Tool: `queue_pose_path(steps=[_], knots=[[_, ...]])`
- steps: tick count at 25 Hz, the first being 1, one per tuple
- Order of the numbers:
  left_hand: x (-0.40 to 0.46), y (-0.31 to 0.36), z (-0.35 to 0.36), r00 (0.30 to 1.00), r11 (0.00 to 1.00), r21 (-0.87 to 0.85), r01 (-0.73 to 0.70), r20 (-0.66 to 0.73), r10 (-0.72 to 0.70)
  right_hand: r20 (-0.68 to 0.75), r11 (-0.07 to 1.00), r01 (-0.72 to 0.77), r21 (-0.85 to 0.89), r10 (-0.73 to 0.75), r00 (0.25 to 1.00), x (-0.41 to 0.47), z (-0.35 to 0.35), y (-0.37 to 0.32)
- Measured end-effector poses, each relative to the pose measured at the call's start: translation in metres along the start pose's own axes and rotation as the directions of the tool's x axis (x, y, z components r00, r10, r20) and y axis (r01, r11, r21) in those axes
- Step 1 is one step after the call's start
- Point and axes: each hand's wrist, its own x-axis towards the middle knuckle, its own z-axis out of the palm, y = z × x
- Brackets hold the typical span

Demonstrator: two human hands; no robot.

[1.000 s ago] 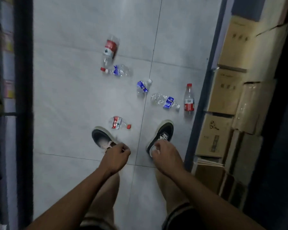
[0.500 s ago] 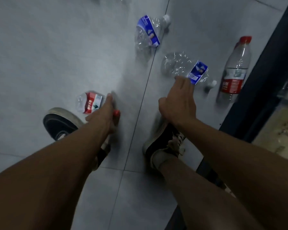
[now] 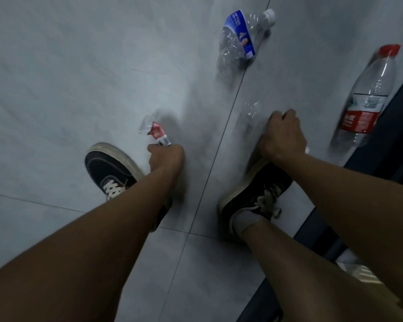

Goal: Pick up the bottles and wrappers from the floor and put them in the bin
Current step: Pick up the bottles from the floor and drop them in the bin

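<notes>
Nearest to me, my two forearms reach down over my dark shoes, the left shoe (image 3: 109, 168) flat on the grey tiled floor (image 3: 56, 89) and the right shoe (image 3: 254, 194) angled beside a tile joint. My left hand (image 3: 166, 158) is curled into a fist around the neck end of a crushed bottle with a red label (image 3: 155, 131), which sticks up from my grip just ahead of the left shoe. My right hand (image 3: 282, 135) is also curled, knuckles up, closed on a clear crumpled bottle (image 3: 250, 119); the plastic is blurred, so I can only make out its pale body poking out to the left of my fingers. Further right, near a dark strip along the floor's edge, a red-capped bottle (image 3: 368, 96) with a red label lies on the tiles, apart from both hands. Farthest off, a blue-labelled bottle (image 3: 241, 36) with a white cap lies crushed beside the tile joint.
</notes>
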Motion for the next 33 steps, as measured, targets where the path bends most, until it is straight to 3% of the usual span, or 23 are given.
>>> queue_pose_path(steps=[3,7,9,15,21,25,28,33], knots=[[-0.062,0.003,-0.038,0.962,0.954,0.159,-0.253,0.144,0.231,0.112,0.995,0.061,0.076,-0.069,0.991,-0.054,-0.021,-0.025],[-0.162,0.005,-0.118,0.850,0.825,0.232,-0.516,0.262,0.457,0.215,0.981,0.112,0.157,-0.145,0.966,-0.153,-0.095,-0.044],[-0.221,0.007,-0.170,0.820,0.785,0.260,-0.562,0.299,0.488,0.279,0.979,0.071,0.193,-0.125,0.952,-0.211,-0.150,-0.047],[-0.413,0.016,-0.345,0.730,0.652,0.346,-0.675,0.447,0.518,0.262,0.970,0.033,0.242,-0.098,0.960,-0.371,-0.340,-0.041],[-0.515,0.014,-0.481,0.583,0.439,0.384,-0.813,0.522,0.623,0.077,0.947,0.098,0.305,-0.127,0.989,-0.500,-0.477,-0.040],[-0.537,0.015,-0.554,0.539,0.366,0.408,-0.836,0.488,0.687,-0.016,0.934,0.128,0.333,-0.130,0.991,-0.573,-0.514,-0.063],[-0.535,0.017,-0.589,0.459,0.279,0.405,-0.871,0.468,0.755,-0.058,0.936,0.124,0.331,-0.110,0.992,-0.613,-0.512,-0.085],[-0.512,0.005,-0.640,0.327,0.027,0.467,-0.884,0.575,0.750,-0.127,0.898,0.016,0.440,0.045,0.991,-0.681,-0.465,-0.133]])
